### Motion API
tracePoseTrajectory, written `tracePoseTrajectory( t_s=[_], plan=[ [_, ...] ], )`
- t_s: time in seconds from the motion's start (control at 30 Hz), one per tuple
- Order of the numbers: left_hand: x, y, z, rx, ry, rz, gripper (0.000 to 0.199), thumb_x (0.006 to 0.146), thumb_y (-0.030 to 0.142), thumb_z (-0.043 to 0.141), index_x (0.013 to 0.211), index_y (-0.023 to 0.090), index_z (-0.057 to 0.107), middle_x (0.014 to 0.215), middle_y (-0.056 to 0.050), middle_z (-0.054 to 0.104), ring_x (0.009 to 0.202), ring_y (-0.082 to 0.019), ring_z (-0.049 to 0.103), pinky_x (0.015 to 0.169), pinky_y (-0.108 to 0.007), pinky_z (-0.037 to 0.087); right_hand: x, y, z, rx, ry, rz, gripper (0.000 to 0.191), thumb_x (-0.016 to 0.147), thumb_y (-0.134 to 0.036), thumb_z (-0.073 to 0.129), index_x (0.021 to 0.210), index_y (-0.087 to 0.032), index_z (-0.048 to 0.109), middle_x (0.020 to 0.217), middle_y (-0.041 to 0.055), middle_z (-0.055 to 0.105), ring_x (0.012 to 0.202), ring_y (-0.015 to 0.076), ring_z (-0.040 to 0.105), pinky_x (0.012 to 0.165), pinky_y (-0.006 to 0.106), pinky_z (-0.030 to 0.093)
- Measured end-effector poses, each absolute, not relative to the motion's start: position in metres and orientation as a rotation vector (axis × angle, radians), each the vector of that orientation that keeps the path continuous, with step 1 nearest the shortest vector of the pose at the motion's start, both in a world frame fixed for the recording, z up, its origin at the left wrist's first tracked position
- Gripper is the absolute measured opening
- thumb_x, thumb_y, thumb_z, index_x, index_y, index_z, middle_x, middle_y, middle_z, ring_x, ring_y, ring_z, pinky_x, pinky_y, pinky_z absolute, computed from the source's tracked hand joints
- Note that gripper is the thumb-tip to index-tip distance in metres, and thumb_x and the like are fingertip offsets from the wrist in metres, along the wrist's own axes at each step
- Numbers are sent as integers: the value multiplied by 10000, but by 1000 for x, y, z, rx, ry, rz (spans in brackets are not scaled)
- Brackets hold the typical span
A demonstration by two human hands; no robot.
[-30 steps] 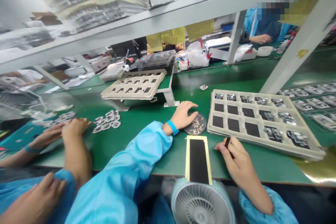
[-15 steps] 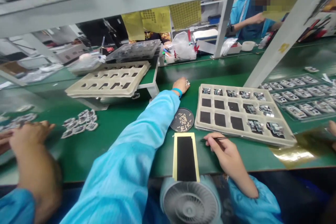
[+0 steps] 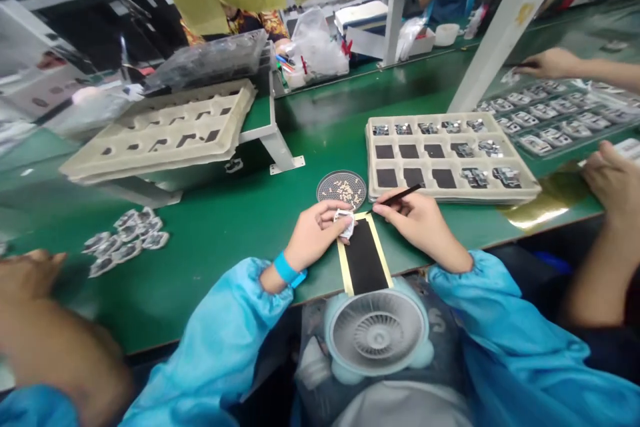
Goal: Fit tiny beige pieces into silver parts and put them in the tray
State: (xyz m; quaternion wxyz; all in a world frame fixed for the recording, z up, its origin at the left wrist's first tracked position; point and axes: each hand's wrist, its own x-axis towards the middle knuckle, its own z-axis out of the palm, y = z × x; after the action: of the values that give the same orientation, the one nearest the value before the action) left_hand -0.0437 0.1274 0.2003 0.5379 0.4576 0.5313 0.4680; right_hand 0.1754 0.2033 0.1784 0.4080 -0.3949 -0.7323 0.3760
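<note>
My left hand [image 3: 316, 232] is closed around a small white-framed part [image 3: 345, 223], held above the top of a yellow sheet with a black panel [image 3: 369, 255]. A blue band circles that wrist. Black tweezers [image 3: 400, 195] are pinched in my right hand [image 3: 417, 221], their tips pointing left near the sheet's upper edge. Just behind my left hand lies a round dark mesh dish [image 3: 326, 188] with many small pale pieces in it. A cream compartment tray [image 3: 445, 195] stands beyond my right hand, with circuit boards in some pockets and dark pads in others.
A round fan [image 3: 379, 333] sits below the table edge. White-framed parts [image 3: 127, 237] lie piled at left. A raised stand [image 3: 280, 147] carries another cream tray [image 3: 155, 170]. Co-workers' hands [image 3: 613, 177] show at both sides; a clear tray of parts [image 3: 545, 127] is at right.
My left hand has drawn back from far across the table to the yellow sheet, bringing the white-framed part. My right hand and tweezers stay beside the sheet. A co-worker's hand now reaches in at upper right.
</note>
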Motion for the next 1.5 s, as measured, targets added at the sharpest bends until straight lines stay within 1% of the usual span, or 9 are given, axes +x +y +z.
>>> tracePoseTrajectory(
  t_s=[0.13,0.3,0.4,0.7,0.83,0.97,1.17,1.33,1.5],
  plan=[
    [-35,128,186,1089,1257,1053,345,817,371,781,1035,165,612,887,-61,743,724,-168,723,626,-301,656,176,203,175,-1016,-1863,930,207,877,-391,743,957,-200,754,919,40,762,689,151,643,694,321,530],
    [-34,128,181,1164,1279,1037,269,870,345,713,1041,183,583,912,-51,723,730,-155,715,604,-278,648,178,199,170,-1028,-1847,935,255,870,-426,740,953,-186,748,882,49,751,666,151,634,655,316,534],
    [-34,127,182,1183,1278,1039,241,883,327,692,1036,180,579,896,-46,721,681,-138,701,595,-271,640,179,199,168,-1037,-1833,944,281,863,-450,744,956,-185,749,853,52,748,666,158,643,619,306,525],
    [-33,127,183,1150,1275,1051,195,890,264,660,1035,173,569,874,-46,720,657,-133,699,588,-263,628,180,196,173,-1041,-1794,976,235,867,-412,749,909,-181,732,786,40,734,580,140,627,540,286,498],
    [-32,128,184,1113,1276,1053,187,881,249,662,1023,175,566,849,-33,709,642,-131,696,590,-265,626,179,185,179,-885,-1730,950,154,888,-353,735,904,-201,720,913,66,769,692,171,692,626,325,576],
    [-33,128,184,1089,1263,1070,203,868,261,679,1019,181,568,835,-30,711,645,-135,695,595,-277,630,178,181,181,-712,-1842,876,59,863,-259,766,906,-229,739,945,63,794,875,224,749,724,374,615],
    [-33,128,185,1060,1262,1060,218,851,262,700,1011,184,573,815,-28,729,615,-139,708,555,-245,601,180,182,178,-628,-1952,778,100,831,-240,792,923,-259,757,955,54,804,902,252,761,778,446,635],
    [-33,128,187,1056,1285,1051,203,862,250,683,1015,182,569,822,-33,739,616,-145,718,549,-241,594,180,182,178,-579,-1971,764,151,835,-195,781,968,-264,754,972,50,804,920,248,759,805,452,633],
    [-32,128,188,1049,1282,1051,216,862,258,693,1024,180,574,829,-33,737,620,-143,718,511,-215,563,179,181,178,-613,-2010,779,125,846,-224,772,961,-268,753,971,48,801,922,252,756,814,455,627]
  ],
)
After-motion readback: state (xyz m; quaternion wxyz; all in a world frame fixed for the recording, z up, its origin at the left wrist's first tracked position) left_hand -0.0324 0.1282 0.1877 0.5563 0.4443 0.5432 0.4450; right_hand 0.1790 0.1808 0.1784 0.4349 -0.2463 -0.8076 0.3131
